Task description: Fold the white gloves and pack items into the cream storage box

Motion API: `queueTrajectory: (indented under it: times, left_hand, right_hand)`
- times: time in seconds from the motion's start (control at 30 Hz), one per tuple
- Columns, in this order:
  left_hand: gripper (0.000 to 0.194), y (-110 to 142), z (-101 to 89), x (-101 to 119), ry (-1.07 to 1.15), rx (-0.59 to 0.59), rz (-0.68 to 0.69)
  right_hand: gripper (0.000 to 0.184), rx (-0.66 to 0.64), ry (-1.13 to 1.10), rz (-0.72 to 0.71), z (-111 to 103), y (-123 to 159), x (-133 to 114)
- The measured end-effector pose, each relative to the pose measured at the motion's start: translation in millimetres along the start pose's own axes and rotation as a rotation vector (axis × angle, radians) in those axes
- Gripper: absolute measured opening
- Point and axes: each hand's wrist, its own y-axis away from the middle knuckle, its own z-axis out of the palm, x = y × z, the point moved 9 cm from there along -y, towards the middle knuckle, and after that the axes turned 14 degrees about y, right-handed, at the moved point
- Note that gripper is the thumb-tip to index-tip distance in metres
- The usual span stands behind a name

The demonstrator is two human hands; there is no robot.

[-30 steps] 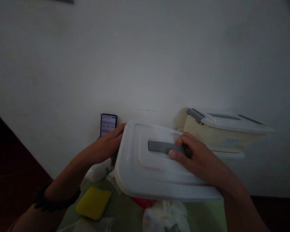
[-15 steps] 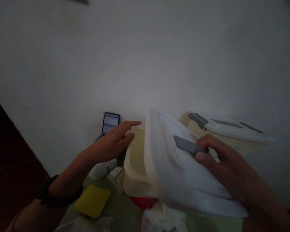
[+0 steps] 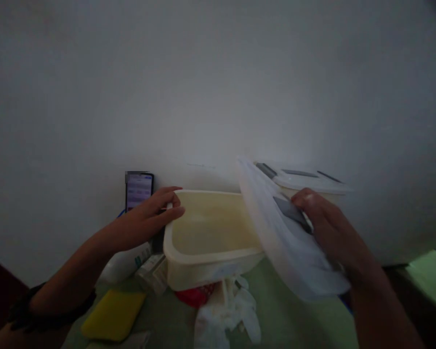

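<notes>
A cream plastic storage box (image 3: 189, 271) stands uncovered on the table, and no contents show in the part of its inside I can see. My left hand (image 3: 160, 211) is closed over the box's left rim, thumb inside. Tilted steeply at the box's right side is its white lid (image 3: 272, 242). My right hand (image 3: 323, 223) pinches the grey handle (image 3: 290, 213) on that lid and holds it up. The lid's lower part hangs over the table.
Behind the lid, a second lidded box (image 3: 305, 182) stands against the white wall. A phone (image 3: 140, 191) leans at the left, above a white bottle (image 3: 125, 264) and a clear container (image 3: 150, 274). In front lie a yellow sponge (image 3: 112, 315), a red item (image 3: 194, 295) and white gloves (image 3: 225, 315).
The lid has swung off the box to the right, baring most of the opening. My left hand has curled over the rim. The whole view has shifted rightward.
</notes>
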Motion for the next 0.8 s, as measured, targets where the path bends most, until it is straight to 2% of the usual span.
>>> queueTrajectory:
  times: [0.07, 0.17, 0.27, 0.37, 0.57, 0.8]
  left_hand:
    - [0.027, -0.5, -3.3, -1.7, 0.014, 0.03, 0.0]
    - [0.028, -1.0, -15.6, -9.1, 0.045, 0.146, -0.061]
    - [0.038, -1.9, -24.5, -15.1, -0.029, 0.214, -0.132]
    - [0.05, -1.5, -32.1, -15.8, -0.05, 0.288, -0.165]
    - [0.046, 1.1, -36.2, -20.5, -0.005, 0.344, -0.226]
    - [0.038, -0.6, -42.9, -26.1, -0.007, 0.384, -0.227]
  right_hand:
    - [0.037, 0.016, 0.074, 0.016, -10.8, 2.6, 13.7]
    - [0.038, -0.027, 0.152, 0.042, -20.8, 14.0, 37.3]
    - [0.041, -0.081, 0.204, 0.034, -22.9, 31.6, 60.7]
    - [0.042, -0.124, 0.229, 0.084, -17.2, 48.9, 89.0]
    - [0.045, -0.239, 0.249, 0.116, 14.1, 72.2, 122.2]
    - [0.043, -0.427, 0.311, 0.121, 71.4, 96.3, 141.9]
